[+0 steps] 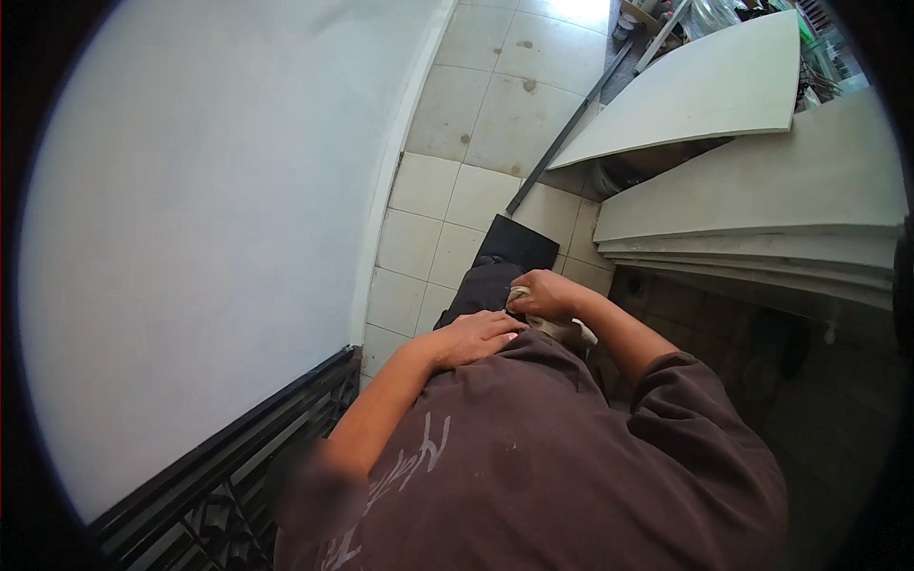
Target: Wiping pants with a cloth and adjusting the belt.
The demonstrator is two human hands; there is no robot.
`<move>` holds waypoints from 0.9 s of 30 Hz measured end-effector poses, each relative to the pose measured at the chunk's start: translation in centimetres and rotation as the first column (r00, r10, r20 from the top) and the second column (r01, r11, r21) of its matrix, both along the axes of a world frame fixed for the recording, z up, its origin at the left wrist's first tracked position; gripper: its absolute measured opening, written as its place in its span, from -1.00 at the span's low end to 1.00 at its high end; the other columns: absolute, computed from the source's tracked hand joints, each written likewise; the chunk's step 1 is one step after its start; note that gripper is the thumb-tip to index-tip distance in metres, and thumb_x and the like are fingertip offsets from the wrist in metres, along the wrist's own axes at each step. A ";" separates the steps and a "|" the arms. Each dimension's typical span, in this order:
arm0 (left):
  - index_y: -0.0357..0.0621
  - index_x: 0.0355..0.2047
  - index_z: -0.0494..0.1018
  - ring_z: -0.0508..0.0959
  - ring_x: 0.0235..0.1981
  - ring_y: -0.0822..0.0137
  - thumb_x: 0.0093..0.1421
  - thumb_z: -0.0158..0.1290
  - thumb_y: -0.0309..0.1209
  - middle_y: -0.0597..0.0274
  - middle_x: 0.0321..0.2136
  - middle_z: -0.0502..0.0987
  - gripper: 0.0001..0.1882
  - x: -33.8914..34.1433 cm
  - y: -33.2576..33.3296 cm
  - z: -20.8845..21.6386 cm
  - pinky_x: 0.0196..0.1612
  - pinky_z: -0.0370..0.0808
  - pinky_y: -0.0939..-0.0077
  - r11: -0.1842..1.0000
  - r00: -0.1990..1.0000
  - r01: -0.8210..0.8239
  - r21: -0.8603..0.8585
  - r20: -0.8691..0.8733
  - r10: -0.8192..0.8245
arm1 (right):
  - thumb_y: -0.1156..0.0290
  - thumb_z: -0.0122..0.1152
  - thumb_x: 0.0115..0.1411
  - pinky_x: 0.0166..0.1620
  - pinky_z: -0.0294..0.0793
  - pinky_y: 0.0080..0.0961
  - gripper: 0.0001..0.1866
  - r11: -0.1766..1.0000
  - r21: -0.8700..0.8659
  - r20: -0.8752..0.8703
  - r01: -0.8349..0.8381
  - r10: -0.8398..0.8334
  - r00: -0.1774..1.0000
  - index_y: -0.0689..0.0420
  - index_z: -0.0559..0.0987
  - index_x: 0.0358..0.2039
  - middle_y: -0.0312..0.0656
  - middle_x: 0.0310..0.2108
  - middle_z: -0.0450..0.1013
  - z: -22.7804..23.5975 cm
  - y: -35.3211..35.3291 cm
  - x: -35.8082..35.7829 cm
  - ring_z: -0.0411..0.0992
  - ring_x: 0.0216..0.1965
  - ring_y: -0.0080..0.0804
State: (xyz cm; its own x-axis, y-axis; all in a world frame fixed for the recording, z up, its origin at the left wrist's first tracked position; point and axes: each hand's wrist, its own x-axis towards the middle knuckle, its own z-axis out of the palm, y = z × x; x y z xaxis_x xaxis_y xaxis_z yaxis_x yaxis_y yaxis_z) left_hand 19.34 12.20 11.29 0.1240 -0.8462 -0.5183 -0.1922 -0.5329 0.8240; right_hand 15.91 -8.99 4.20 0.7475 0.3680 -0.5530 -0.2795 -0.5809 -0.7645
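Note:
My left hand (476,337) lies flat at my waist, its fingers stretched out against the brown shirt (533,428). Just beyond it, my right hand (546,293) is closed on a beige cloth (564,330). Part of that cloth pokes out by the fingers, and more hangs below the wrist. Dark trousers (479,293) show past both hands. The fingertips of my right hand are partly hidden.
A white wall (209,209) rises on the left, above a black metal grille (228,476). Large white panels (752,190) are stacked on the right. On the tiled floor (409,243) ahead are a black flat piece (524,240) and a long dark bar (562,143).

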 end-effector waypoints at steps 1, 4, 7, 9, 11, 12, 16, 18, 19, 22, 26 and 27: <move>-0.02 0.18 0.31 0.29 0.19 0.15 0.37 -0.27 -0.14 0.17 0.13 0.37 -0.54 0.6 -0.5 0.3 0.25 0.16 0.25 1.000 1.000 0.009 0.012 -0.020 -0.009 | 0.16 0.23 0.01 -0.20 0.45 -0.25 -0.62 1.000 -0.014 0.022 -0.002 0.002 1.000 0.23 0.59 -0.31 0.09 -0.36 0.53 -1.2 -0.4 0.1 0.50 -0.30 0.01; 0.00 0.18 0.31 0.29 0.19 0.13 0.36 -0.28 -0.15 0.17 0.12 0.37 -0.54 1.8 -1.3 -0.3 0.25 0.17 0.23 1.000 0.998 0.011 0.004 -0.054 -0.011 | 0.16 0.24 0.00 -0.19 0.46 -0.29 -0.62 0.977 -0.215 0.056 -0.012 0.025 0.998 0.22 0.60 -0.30 0.05 -0.37 0.55 -4.3 -2.2 1.1 0.49 -0.33 -0.02; 0.01 0.18 0.31 0.28 0.18 0.12 0.36 -0.28 -0.14 0.16 0.10 0.38 -0.54 3.2 -1.9 -0.4 0.25 0.17 0.22 1.000 0.995 -0.022 0.009 -0.097 0.023 | 0.17 0.25 0.01 -0.20 0.44 -0.30 -0.65 0.993 0.018 -0.170 0.115 -0.111 0.979 0.21 0.59 -0.33 0.02 -0.40 0.54 -2.7 -4.0 2.7 0.48 -0.35 -0.04; 0.02 0.18 0.31 0.28 0.18 0.12 0.36 -0.29 -0.13 0.16 0.10 0.38 -0.53 4.1 -2.5 -0.4 0.25 0.16 0.22 0.999 0.989 -0.036 0.037 -0.140 0.041 | 0.18 0.24 0.01 -0.21 0.44 -0.30 -0.66 0.984 0.141 -0.239 0.111 -0.075 0.968 0.21 0.58 -0.34 0.02 -0.42 0.52 0.3 -4.5 4.1 0.48 -0.35 -0.04; 0.04 0.19 0.31 0.29 0.16 0.13 0.36 -0.29 -0.12 0.16 0.09 0.39 -0.53 4.5 -3.1 -0.5 0.24 0.16 0.23 0.999 0.992 -0.006 0.038 -0.128 0.010 | 0.18 0.24 0.02 -0.22 0.43 -0.30 -0.67 0.957 0.263 -0.310 0.121 -0.035 0.950 0.21 0.58 -0.36 0.03 -0.44 0.50 0.5 -4.7 4.5 0.48 -0.36 -0.05; 0.04 0.19 0.31 0.29 0.16 0.13 0.36 -0.29 -0.12 0.16 0.09 0.39 -0.53 4.8 -3.6 -0.4 0.24 0.16 0.23 0.999 0.990 -0.010 0.044 -0.139 0.016 | 0.19 0.23 0.02 -0.23 0.43 -0.28 -0.68 0.978 0.206 -0.224 0.026 0.021 0.974 0.22 0.56 -0.37 0.05 -0.45 0.49 -0.2 -4.8 4.8 0.47 -0.35 -0.02; 0.07 0.19 0.32 0.29 0.16 0.15 0.36 -0.28 -0.11 0.19 0.10 0.38 -0.54 5.5 -4.9 -0.3 0.23 0.16 0.24 0.998 0.989 -0.021 0.065 -0.146 0.031 | 0.19 0.23 0.01 -0.21 0.43 -0.24 -0.68 0.995 0.001 -0.045 -0.103 0.103 0.994 0.23 0.55 -0.40 0.10 -0.41 0.49 -3.1 -5.6 5.0 0.46 -0.31 0.09; 0.08 0.18 0.32 0.29 0.16 0.16 0.36 -0.28 -0.11 0.20 0.10 0.38 -0.54 5.6 -4.9 -0.5 0.23 0.16 0.24 0.997 0.985 -0.047 0.061 -0.160 0.056 | 0.20 0.23 0.01 -0.23 0.43 -0.28 -0.69 0.989 -0.019 -0.026 -0.149 0.148 0.989 0.23 0.55 -0.40 0.04 -0.43 0.51 -3.8 -6.3 6.2 0.48 -0.35 -0.01; 0.09 0.18 0.33 0.29 0.16 0.16 0.36 -0.27 -0.11 0.21 0.10 0.37 -0.54 5.5 -4.7 -0.7 0.23 0.15 0.23 0.995 0.981 -0.081 0.064 -0.170 0.091 | 0.20 0.23 0.01 -0.23 0.43 -0.28 -0.69 0.987 -0.013 -0.024 -0.161 0.160 0.987 0.23 0.55 -0.40 0.04 -0.43 0.51 -2.5 -6.6 7.0 0.48 -0.35 -0.01; 0.11 0.18 0.33 0.28 0.17 0.17 0.36 -0.27 -0.12 0.22 0.11 0.37 -0.55 5.6 -4.6 -0.8 0.23 0.15 0.22 0.988 0.970 -0.131 0.076 -0.197 0.144 | 0.23 0.27 0.04 -0.28 0.40 -0.38 -0.69 0.937 0.346 -0.354 -0.058 0.187 0.916 0.26 0.53 -0.42 -0.07 -0.51 0.49 0.5 -7.2 8.3 0.44 -0.41 -0.34; 0.11 0.18 0.33 0.28 0.17 0.17 0.36 -0.26 -0.14 0.23 0.11 0.37 -0.56 5.9 -6.0 0.1 0.23 0.15 0.22 0.986 0.977 -0.110 0.126 -0.166 0.130 | 0.18 0.26 0.06 -0.28 0.38 -0.28 -0.66 0.956 0.232 -0.210 -0.180 0.230 0.950 0.25 0.53 -0.42 0.01 -0.48 0.49 -1.0 -7.2 7.6 0.46 -0.40 -0.18; 0.11 0.18 0.33 0.28 0.17 0.17 0.36 -0.26 -0.14 0.23 0.11 0.37 -0.56 5.8 -6.0 0.0 0.23 0.15 0.22 0.986 0.977 -0.110 0.124 -0.166 0.130 | 0.18 0.26 0.06 -0.28 0.38 -0.28 -0.66 0.956 0.230 -0.210 -0.181 0.230 0.950 0.25 0.53 -0.42 0.01 -0.48 0.49 -1.3 -7.3 7.6 0.46 -0.40 -0.18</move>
State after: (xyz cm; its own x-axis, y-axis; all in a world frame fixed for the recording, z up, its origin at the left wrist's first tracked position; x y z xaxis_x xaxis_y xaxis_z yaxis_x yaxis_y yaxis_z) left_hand 25.16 6.20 11.29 0.1215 -0.7648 -0.6327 0.0192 -0.6355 0.7719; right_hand 23.55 -16.26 2.95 0.5033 0.6239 -0.5978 -0.3542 -0.4820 -0.8013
